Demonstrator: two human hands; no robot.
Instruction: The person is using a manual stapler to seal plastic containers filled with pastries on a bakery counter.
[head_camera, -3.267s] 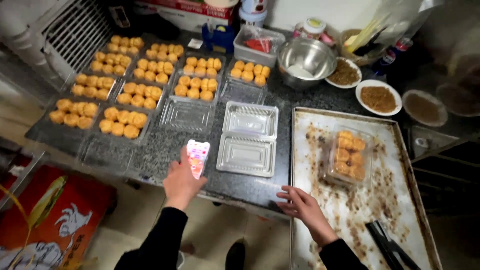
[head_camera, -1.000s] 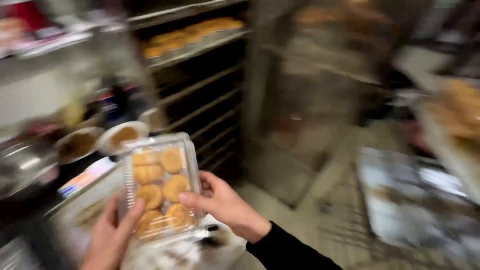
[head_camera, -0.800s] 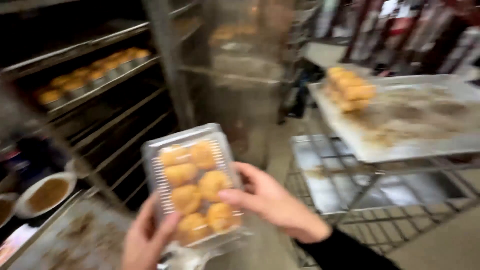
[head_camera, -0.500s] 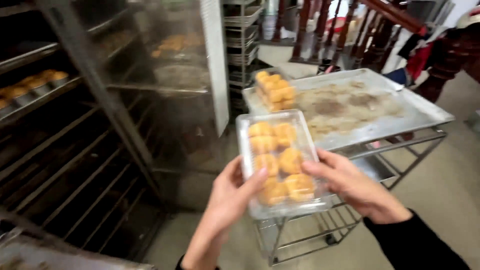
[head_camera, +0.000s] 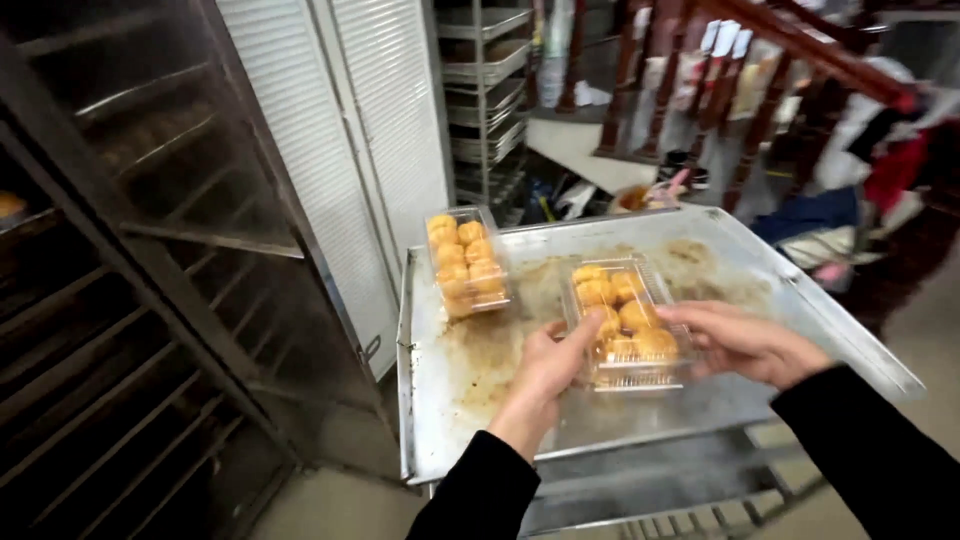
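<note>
Six golden buns — clear lidded box (head_camera: 628, 322).

Dim indoor light; glare on metal tray (head_camera: 480, 400); soft, curved edges

second clear box of buns (head_camera: 467, 262) on stained metal tray (head_camera: 500, 370); dark rack (head_camera: 150, 300) left; wooden stair railing (head_camera: 760, 90) behind.

Glossy plastic on stained metal

The boxes (head_camera: 628, 322) (head_camera: 466, 260) are clear, glossy plastic over matt golden buns (head_camera: 620, 318); the tray (head_camera: 480, 400) is dull sheet metal, smeared brown; the rack (head_camera: 180, 240) is dark matt metal; sleeves (head_camera: 480, 495) are black cloth.
</note>
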